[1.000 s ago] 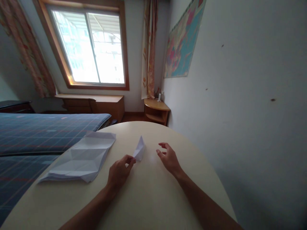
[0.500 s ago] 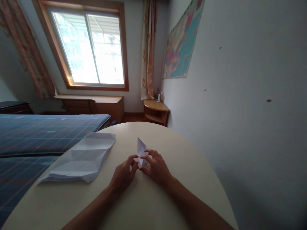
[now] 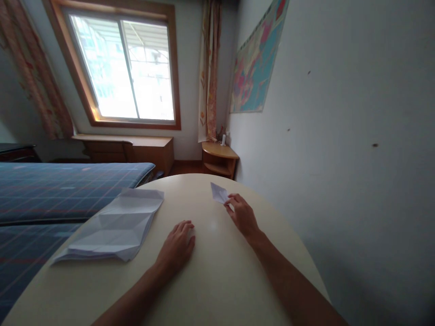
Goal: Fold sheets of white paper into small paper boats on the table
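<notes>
A small piece of folded white paper (image 3: 218,192), pointed at its far end, is pinched at its near corner by my right hand (image 3: 243,215). It is held over the far right part of the round cream table (image 3: 217,280); whether it touches the top I cannot tell. My left hand (image 3: 177,242) rests on the table nearer to me, palm down, fingers loosely curved and thumb apart, with nothing in it. To its left lies a stack of creased white paper sheets (image 3: 115,226), unfolded and slightly raised along the folds.
A bed with a blue plaid mattress (image 3: 68,190) borders the table on the left. The white wall (image 3: 356,203) runs along the right side. Beyond the table stand a wooden corner shelf (image 3: 220,151) and a low desk (image 3: 152,141) under the window.
My right hand has carried the folded paper away and to the right, off from my left hand. My left hand has let go of it and lowered flat onto the table.
</notes>
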Demonstrator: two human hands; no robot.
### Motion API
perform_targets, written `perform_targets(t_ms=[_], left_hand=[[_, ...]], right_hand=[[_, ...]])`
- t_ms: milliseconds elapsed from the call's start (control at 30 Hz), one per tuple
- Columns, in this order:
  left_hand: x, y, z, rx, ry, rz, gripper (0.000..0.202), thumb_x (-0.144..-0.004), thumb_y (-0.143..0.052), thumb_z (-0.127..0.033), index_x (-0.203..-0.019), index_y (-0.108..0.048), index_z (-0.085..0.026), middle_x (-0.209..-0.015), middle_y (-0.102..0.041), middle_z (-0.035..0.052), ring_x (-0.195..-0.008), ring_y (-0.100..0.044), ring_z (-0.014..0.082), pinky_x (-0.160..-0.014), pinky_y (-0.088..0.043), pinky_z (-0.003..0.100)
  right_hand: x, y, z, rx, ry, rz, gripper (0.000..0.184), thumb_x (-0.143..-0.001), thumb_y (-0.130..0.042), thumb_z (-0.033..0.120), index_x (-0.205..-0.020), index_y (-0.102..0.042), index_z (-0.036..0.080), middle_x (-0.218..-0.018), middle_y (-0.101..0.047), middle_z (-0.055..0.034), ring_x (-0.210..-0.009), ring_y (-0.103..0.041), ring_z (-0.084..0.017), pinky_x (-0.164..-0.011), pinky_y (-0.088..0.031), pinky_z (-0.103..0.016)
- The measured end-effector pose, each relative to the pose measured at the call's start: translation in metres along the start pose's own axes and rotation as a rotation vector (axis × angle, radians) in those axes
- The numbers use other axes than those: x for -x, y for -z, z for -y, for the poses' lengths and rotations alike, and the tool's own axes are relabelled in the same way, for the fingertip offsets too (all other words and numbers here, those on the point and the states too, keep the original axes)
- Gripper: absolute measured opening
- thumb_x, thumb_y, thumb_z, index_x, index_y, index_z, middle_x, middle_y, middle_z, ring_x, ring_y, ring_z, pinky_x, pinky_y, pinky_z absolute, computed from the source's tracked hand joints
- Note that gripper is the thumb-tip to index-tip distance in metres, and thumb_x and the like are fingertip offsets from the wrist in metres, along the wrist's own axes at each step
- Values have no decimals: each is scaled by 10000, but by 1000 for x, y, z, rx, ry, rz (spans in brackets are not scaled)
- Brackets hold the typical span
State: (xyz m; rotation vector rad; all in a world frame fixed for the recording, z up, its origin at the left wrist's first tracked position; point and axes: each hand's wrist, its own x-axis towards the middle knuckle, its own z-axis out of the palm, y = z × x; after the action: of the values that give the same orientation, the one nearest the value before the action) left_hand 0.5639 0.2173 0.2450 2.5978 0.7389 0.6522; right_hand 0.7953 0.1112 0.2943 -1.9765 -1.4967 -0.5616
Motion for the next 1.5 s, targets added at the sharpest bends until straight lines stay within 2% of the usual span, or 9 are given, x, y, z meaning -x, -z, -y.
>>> perform_targets(t_ms=[133, 367, 567, 767, 1033, 1200, 1300, 1367, 1500], left_hand=[[0, 1, -1, -30, -5, 15, 272, -876, -483, -172, -1135, -564, -185, -1305, -585, 112, -1268, -497, 239, -1104, -369, 427], [0, 3, -4, -74, 8, 51, 255, -889, -474, -173, -1128, -566, -165, -1321, -573, 125, -1273, -487, 233, -1103, -369, 403], [1, 4, -5, -90, 28, 67, 253, -898, -472, -181, -1133, -567, -177, -1339, -565, 112, -1291, -474, 230, -1112, -358, 397], [0, 3, -4, -82, 12, 50, 249, -890, -476, -174, -1119, -574, -182, -1322, -578, 106, -1268, -491, 234, -1095, -381, 404], [1, 3, -5, -75, 4, 22, 238, -878, -498, -164, -1097, -583, -197, -1295, -599, 90, -1248, -511, 223, -1085, -390, 389], [-3, 9, -6, -133, 15, -67, 241, -891, -496, -171, -1111, -590, -196, -1296, -603, 84, -1211, -540, 216, -1010, -459, 369], [-11, 27, -1, -278, 24, -170, 252, -898, -498, -192, -1126, -605, -184, -1295, -609, 95, -1210, -536, 241, -1002, -459, 378], [-17, 43, 7, -398, 117, -221, 296, -893, -499, -200, -1168, -603, -170, -1327, -591, 118, -1209, -538, 265, -981, -465, 393], [-21, 71, 33, -641, 330, -207, 413, -895, -492, -256, -1274, -564, -109, -1428, -491, 197, -1259, -495, 332, -993, -436, 444]], right_hand=[[-15, 0, -42, 53, -94, -60, 132, -916, -566, 181, -934, -696, 196, -1242, -586, -87, -968, -648, -209, -865, -531, -350], [-23, -6, -99, 135, -228, -61, 164, -918, -558, 192, -953, -718, 182, -1170, -620, -104, -942, -661, -225, -850, -523, -350], [-14, -18, -121, 161, -256, -5, 163, -912, -561, 179, -943, -721, 181, -1169, -621, -106, -950, -665, -220, -853, -517, -330], [-10, -26, -125, 174, -240, 38, 160, -890, -571, 155, -977, -702, 183, -1217, -595, -103, -967, -660, -222, -863, -519, -328], [-8, -20, -113, 199, -210, 37, 409, -827, -603, 134, -1233, -562, 161, -1309, -522, -145, -1137, -568, -277, -962, -489, -399], [-7, -11, -74, 199, -67, 11, 475, -803, -582, 91, -1266, -529, 180, -1370, -490, -125, -1244, -467, -292, -1047, -410, -443], [-2, -9, -39, 126, 14, 61, 412, -814, -570, 102, -1216, -566, 187, -1326, -533, -111, -1235, -473, -273, -1069, -381, -442], [5, -11, -16, 60, 3, 151, 359, -815, -603, 154, -1172, -603, 186, -1315, -549, -119, -1218, -491, -275, -1059, -390, -445], [27, -18, 15, -80, -73, 236, 355, -878, -574, 278, -1211, -599, 157, -1310, -569, -147, -1242, -492, -272, -1069, -383, -441]])
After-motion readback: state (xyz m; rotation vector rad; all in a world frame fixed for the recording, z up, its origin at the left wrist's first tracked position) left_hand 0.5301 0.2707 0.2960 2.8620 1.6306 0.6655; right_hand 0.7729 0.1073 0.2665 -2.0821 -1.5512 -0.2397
